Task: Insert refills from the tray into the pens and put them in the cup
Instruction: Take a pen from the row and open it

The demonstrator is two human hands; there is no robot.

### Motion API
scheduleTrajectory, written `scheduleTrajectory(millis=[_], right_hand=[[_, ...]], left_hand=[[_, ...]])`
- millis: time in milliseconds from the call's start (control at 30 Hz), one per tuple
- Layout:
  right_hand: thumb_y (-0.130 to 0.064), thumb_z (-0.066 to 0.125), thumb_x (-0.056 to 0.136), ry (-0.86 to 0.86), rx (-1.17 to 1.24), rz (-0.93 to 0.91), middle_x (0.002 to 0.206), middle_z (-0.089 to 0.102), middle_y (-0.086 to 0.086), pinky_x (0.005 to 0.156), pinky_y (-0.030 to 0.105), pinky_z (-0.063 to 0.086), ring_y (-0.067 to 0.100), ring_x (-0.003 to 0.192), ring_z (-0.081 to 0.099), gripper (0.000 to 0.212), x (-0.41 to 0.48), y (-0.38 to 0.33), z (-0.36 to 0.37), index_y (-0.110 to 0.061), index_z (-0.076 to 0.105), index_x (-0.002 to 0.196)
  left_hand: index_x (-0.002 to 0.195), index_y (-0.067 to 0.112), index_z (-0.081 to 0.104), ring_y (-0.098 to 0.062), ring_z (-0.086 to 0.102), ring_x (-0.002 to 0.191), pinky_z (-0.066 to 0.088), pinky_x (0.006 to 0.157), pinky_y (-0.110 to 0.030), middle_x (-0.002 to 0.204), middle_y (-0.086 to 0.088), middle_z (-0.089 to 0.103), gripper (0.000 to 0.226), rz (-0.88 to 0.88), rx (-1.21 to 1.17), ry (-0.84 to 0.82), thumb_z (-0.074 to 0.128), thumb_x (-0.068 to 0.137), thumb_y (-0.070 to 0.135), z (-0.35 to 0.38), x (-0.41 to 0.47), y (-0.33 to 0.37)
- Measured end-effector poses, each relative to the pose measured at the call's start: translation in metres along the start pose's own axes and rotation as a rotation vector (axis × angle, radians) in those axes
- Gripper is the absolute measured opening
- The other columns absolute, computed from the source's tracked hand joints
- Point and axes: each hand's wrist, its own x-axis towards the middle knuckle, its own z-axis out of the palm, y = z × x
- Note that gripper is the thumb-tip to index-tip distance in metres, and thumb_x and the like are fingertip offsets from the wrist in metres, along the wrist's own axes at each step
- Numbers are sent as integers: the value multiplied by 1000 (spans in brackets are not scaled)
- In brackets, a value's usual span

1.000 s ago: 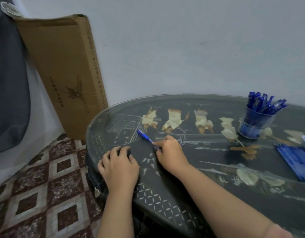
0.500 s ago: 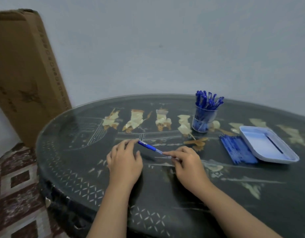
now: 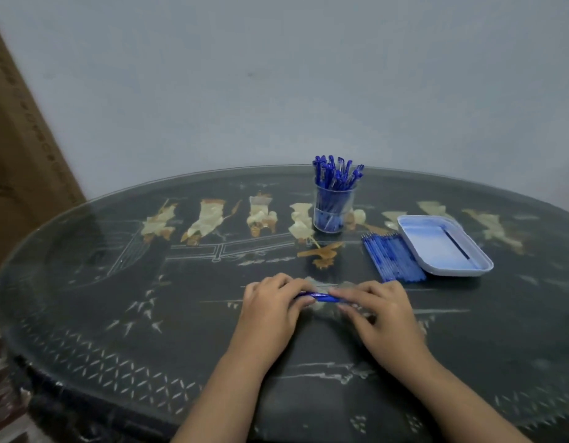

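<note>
left hand (image 3: 270,310) and right hand (image 3: 377,311) pinch a blue pen (image 3: 315,296) near the cup (image 3: 332,206); its print is unreadable, both ends hidden.

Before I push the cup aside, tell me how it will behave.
The cup is narrow, tall and crammed with pens sticking well above its rim, so it is probably top-heavy and apt to tip. On the glossy table it may slide easily if pushed low.

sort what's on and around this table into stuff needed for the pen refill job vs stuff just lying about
Needed: pen held by left hand and right hand; clear cup of pens; tray with one refill; pile of blue pens beside the tray.

Lying about: cardboard box against the wall.
</note>
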Motion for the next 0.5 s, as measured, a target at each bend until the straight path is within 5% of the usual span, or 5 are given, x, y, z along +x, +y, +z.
scheduleTrajectory(millis=[500], right_hand=[[-17, 79, 79, 100, 89, 39, 74, 56, -24, 77, 8, 30, 4, 84, 40, 33, 0, 6, 4, -41, 74, 101]], left_hand=[[88, 41, 61, 6, 49, 92, 17, 78, -31, 82, 28, 57, 2, -45, 40, 39, 63, 89, 40, -1, -3, 4]])
